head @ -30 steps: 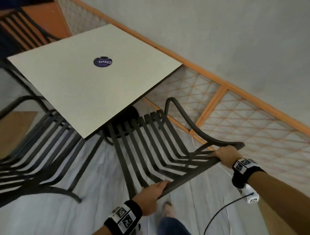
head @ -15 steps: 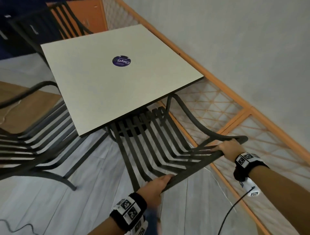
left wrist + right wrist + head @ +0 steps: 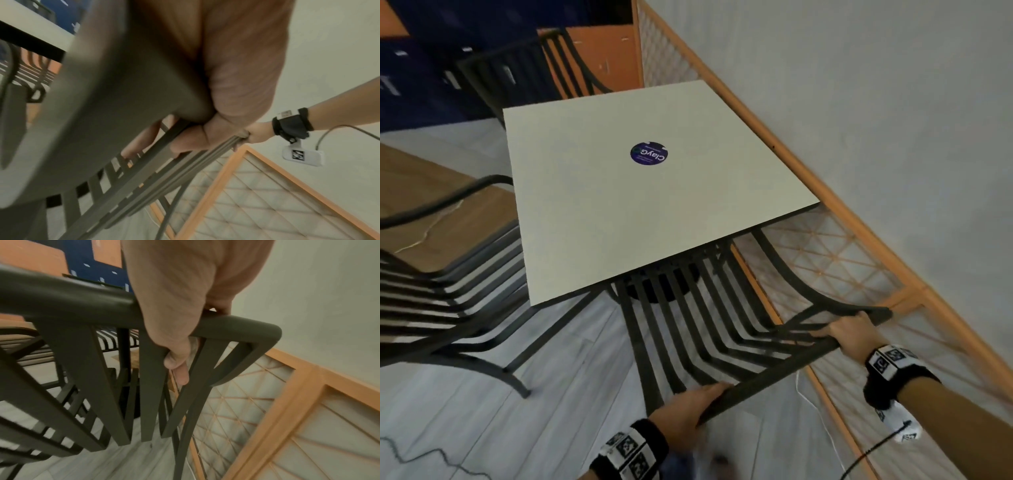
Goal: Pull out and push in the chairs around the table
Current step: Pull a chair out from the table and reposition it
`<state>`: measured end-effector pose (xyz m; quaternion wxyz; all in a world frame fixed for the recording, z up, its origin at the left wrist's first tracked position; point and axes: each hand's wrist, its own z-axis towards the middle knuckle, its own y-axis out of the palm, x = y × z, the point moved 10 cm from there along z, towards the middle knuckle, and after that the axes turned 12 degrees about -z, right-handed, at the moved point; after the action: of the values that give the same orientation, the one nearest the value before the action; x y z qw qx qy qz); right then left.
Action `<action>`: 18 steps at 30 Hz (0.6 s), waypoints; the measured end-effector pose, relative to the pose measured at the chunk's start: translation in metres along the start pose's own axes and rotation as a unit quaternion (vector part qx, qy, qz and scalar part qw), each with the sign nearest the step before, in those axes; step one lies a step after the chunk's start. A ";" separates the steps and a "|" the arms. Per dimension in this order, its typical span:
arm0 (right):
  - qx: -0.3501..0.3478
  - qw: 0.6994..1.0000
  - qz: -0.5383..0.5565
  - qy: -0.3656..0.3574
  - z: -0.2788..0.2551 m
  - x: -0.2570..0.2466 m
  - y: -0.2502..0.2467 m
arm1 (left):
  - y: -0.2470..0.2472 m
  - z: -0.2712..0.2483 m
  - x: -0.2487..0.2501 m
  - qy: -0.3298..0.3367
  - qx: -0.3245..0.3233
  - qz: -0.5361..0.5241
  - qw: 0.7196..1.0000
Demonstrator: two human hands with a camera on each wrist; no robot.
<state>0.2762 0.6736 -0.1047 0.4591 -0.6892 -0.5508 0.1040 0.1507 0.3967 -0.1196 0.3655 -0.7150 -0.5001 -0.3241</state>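
A black slatted chair (image 3: pixel 709 318) stands at the near side of a square white table (image 3: pixel 592 219), its seat partly under the tabletop. My left hand (image 3: pixel 693 407) grips the left part of the chair's top rail (image 3: pixel 763 380). My right hand (image 3: pixel 849 334) grips the rail near its right corner. In the left wrist view the left hand (image 3: pixel 226 81) wraps the rail (image 3: pixel 156 155), with the right hand (image 3: pixel 257 133) farther along it. The right wrist view has the right hand (image 3: pixel 180 305) curled over the rail (image 3: pixel 236 327) beside the corner.
A second black chair (image 3: pixel 448 301) stands pulled out on the table's left side. A third chair (image 3: pixel 524 72) sits at the far side. An orange-framed lattice partition (image 3: pixel 842 260) runs close along the right. A cable (image 3: pixel 431 459) lies on the pale floor at bottom left.
The chair has slid forward, so its seat reaches further under the table. Both hands kept their grip on the top rail and moved with it.
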 end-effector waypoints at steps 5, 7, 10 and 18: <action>0.000 1.000 0.001 -0.016 0.025 -0.009 -0.041 | -0.042 0.004 -0.011 -0.004 0.079 0.030 0.996; 0.019 1.000 0.001 -0.008 0.036 -0.011 -0.058 | -0.055 0.003 -0.013 -0.008 0.097 0.034 0.995; 0.037 0.999 -0.019 -0.008 0.051 -0.013 -0.070 | -0.078 0.002 -0.017 -0.026 0.127 0.061 0.990; 0.046 0.998 -0.032 -0.032 0.077 -0.009 -0.047 | -0.080 -0.004 -0.019 -0.076 0.178 0.107 0.975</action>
<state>0.1915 0.7043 -0.1154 0.4752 -0.6459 -0.5818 0.1361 0.0687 0.4025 -0.1169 0.4802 -0.7104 -0.4968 -0.1336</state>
